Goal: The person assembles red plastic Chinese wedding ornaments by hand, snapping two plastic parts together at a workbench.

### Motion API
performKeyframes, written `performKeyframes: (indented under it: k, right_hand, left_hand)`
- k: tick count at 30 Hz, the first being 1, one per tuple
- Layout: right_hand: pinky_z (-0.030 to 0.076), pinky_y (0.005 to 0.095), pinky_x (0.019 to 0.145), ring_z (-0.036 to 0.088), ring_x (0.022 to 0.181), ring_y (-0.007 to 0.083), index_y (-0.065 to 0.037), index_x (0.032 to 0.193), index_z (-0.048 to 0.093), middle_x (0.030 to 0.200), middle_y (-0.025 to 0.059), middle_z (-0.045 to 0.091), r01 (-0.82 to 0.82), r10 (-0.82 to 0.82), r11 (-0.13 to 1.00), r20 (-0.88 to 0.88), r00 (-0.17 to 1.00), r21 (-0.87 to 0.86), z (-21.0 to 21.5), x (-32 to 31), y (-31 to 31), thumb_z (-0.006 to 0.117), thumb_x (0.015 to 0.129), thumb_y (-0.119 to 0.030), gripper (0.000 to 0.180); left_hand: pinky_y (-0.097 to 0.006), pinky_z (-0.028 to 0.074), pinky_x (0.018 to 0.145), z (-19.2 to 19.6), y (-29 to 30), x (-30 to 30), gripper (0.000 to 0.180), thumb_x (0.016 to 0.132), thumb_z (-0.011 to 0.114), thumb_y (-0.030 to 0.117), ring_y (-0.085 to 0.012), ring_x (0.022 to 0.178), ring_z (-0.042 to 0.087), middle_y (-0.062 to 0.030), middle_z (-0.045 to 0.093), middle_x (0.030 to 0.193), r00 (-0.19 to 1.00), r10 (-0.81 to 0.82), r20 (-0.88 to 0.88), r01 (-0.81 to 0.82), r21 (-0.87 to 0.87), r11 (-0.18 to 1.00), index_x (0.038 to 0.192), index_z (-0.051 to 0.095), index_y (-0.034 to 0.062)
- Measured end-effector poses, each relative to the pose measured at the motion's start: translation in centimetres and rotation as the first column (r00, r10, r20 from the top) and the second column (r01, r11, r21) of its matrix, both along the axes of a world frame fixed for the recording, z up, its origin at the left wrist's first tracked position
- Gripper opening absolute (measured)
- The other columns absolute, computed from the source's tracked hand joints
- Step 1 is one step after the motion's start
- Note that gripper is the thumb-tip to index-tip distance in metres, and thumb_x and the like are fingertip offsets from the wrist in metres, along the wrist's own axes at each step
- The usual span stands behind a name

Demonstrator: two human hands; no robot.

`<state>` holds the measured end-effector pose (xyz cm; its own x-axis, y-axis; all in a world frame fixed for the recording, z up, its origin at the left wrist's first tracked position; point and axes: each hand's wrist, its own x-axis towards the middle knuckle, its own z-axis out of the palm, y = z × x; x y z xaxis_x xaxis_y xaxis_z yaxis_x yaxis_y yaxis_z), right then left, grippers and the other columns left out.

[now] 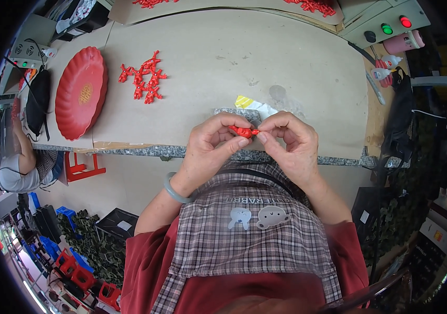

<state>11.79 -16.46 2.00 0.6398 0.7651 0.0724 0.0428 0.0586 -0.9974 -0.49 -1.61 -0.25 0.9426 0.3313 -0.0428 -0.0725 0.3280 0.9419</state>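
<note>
Red glossy piece (pixel 243 131): one, small, held up between both hands at the near edge of the worktable. Surroundings listed as I view them remotely, largest first.

Worktable (pixel 192 52): broad, covered in brownish sheet, with a speckled stone edge on the near side.

Apron (pixel 255 230): checked, two cartoon animal heads on the front, worn over a dark red shirt (pixel 147 272).

Tray (pixel 81 94): red, scalloped rim, gold emblem at centre, on the left of the table.

Left hand (pixel 208 140): thumb and forefinger pinched narrow on the piece's left part.

Right hand (pixel 295 146): thumb and forefinger likewise pinched, gripping its right tip. Whether the piece is single or two parts joined, I cannot tell.

Red figures (pixel 153 78): a loose cluster, lying right of the tray, well apart from the hands.

Block (pixel 228 111): grey, speckled, just beyond the fingers; I note a yellow-and-white wrapper (pixel 244 102) close beside it.

Bangle (pixel 173 189): pale grey-green, on the left wrist.
</note>
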Motion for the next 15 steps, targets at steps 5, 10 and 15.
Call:
performKeyframes:
  k: [5, 10, 15]
  right_hand:
    - [0.054, 0.025, 0.079, 0.063, 0.088, 0.0126, 0.004, 0.097, 0.065, 0.095, 0.0088, 0.065, -0.007, 0.013, 0.999, 0.136, 0.991, -0.044, 0.0, -0.1, -0.1, 0.066, 0.084, 0.01, 0.014]
    - [0.056, 0.0266, 0.07, 0.069, 0.078, 0.0142, -0.001, 0.091, 0.066, 0.086, 0.0075, 0.069, 0.056, -0.046, 0.998, 0.263, 0.964, -0.03, -0.3, -0.1, 0.2, 0.07, 0.083, 0.004, 0.011]
    - [0.057, 0.0262, 0.07, 0.069, 0.079, 0.0142, 0.0, 0.091, 0.066, 0.088, 0.0077, 0.069, 0.069, -0.061, 0.997, 0.24, 0.969, -0.026, -0.4, -0.3, 0.1, 0.069, 0.083, 0.004, 0.01]
  left_hand:
    - [-0.026, 0.056, 0.082, 0.1, -0.2, 0.1, 0.024, 0.088, 0.066, -0.003, -0.0135, 0.095, 0.066, -0.0089, 0.066, 0.107, 0.999, 0.039, -0.021, -0.037, 0.072, 0.997, 0.112, 0.062, -0.0028]
    - [-0.026, 0.057, 0.077, -0.3, -0.2, 0.3, 0.023, 0.086, 0.068, -0.002, -0.0162, 0.089, 0.069, -0.0107, 0.068, 0.104, 0.996, 0.083, 0.038, -0.091, 0.322, 0.942, 0.109, 0.065, -0.0018]
    - [-0.029, 0.058, 0.074, 0.7, 0.0, 0.5, 0.022, 0.084, 0.069, -0.002, -0.0224, 0.088, 0.07, -0.0141, 0.07, 0.103, 0.989, 0.091, 0.113, -0.143, 0.647, 0.749, 0.106, 0.065, -0.002]
